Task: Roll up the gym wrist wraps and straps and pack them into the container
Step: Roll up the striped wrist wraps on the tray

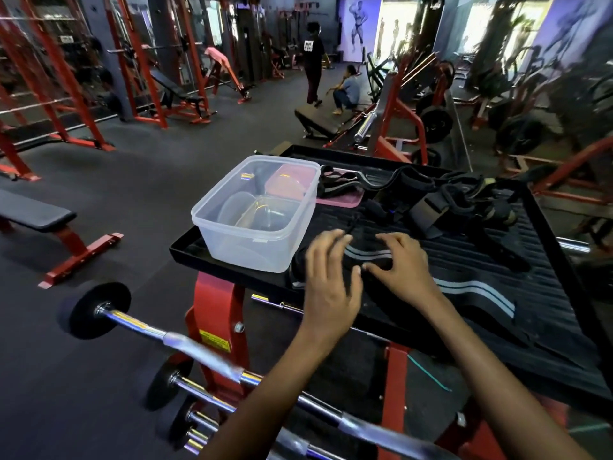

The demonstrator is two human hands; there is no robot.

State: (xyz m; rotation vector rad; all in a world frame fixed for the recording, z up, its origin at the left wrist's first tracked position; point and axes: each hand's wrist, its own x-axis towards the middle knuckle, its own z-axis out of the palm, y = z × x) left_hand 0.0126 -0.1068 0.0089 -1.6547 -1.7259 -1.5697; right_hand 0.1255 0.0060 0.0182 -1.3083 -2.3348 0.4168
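Observation:
A black wrist wrap with grey-blue stripes point(471, 295) lies stretched across the black ribbed tray point(547, 293). Its left end forms a partial roll point(365, 257) between my hands. My left hand point(328, 277) and my right hand point(404, 267) both press on that roll, fingers curled over it. The clear plastic container point(255, 214) stands on the tray's left corner, close to my left hand, and looks empty. Several more black straps and wraps point(457, 207) lie piled at the tray's far side.
A pink lid point(341, 199) lies behind the container under another striped wrap point(335, 184). The tray rests on a red rack holding chrome barbells point(185, 340) below left. Benches and red machines stand around; two people point(313, 61) are far across the floor.

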